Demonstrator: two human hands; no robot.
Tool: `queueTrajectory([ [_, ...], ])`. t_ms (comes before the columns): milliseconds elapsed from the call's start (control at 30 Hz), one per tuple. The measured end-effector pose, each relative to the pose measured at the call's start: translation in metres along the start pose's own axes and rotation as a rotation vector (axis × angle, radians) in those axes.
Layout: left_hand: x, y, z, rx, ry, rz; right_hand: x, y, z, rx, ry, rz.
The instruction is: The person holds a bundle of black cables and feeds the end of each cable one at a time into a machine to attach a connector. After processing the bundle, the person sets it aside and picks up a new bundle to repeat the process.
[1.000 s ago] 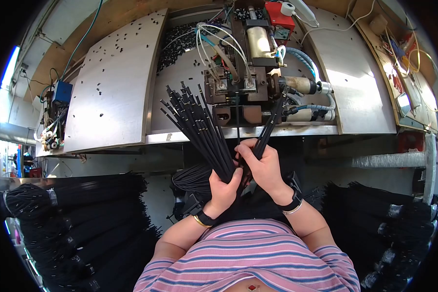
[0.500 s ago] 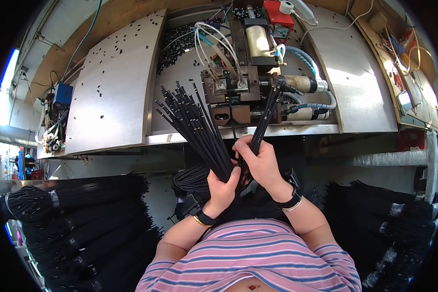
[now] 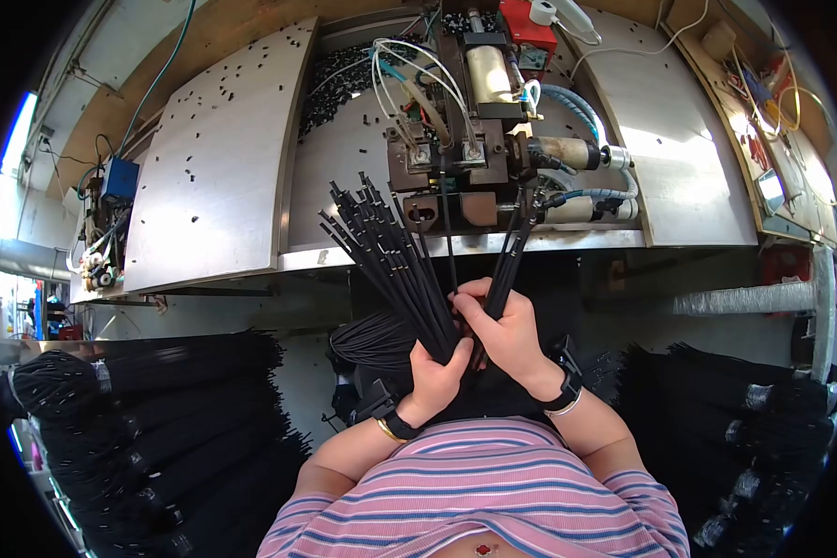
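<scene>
A fanned bundle of black cables is gripped in the closed left hand, just below the machine. A thinner cluster is pinched in the right hand and held up to the machine's front. Its tips are lost against the machine's dark parts. The lower ends are hidden behind both hands, and the pale marks on the cables are too small to be read.

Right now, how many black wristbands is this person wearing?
2. One black wristband sits behind the left hand, which grips a fanned bunch of thin black rods; the other wristband behind the right hand, which holds a smaller bunch.
</scene>
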State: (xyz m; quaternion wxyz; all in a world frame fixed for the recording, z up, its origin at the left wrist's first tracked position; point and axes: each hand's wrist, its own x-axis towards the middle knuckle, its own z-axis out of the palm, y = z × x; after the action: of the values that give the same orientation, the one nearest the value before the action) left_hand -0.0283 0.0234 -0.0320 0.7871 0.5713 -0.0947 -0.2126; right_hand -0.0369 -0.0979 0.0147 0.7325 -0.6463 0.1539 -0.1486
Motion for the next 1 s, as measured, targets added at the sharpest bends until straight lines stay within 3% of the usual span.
queueTrajectory([
  [733, 0.008, 0.009, -0.001, -0.069, 0.032, -0.071, 0.015, -0.005, -0.003, 0.142, -0.071, 0.156],
  [833, 0.009, 0.01, 0.001, -0.044, 0.003, -0.06, 0.012, -0.014, -0.009, -0.021, -0.21, 0.134],
  [1000, 0.008, 0.009, 0.002, -0.025, -0.024, -0.002, 0.007, -0.011, -0.009, -0.093, -0.148, 0.084],
])
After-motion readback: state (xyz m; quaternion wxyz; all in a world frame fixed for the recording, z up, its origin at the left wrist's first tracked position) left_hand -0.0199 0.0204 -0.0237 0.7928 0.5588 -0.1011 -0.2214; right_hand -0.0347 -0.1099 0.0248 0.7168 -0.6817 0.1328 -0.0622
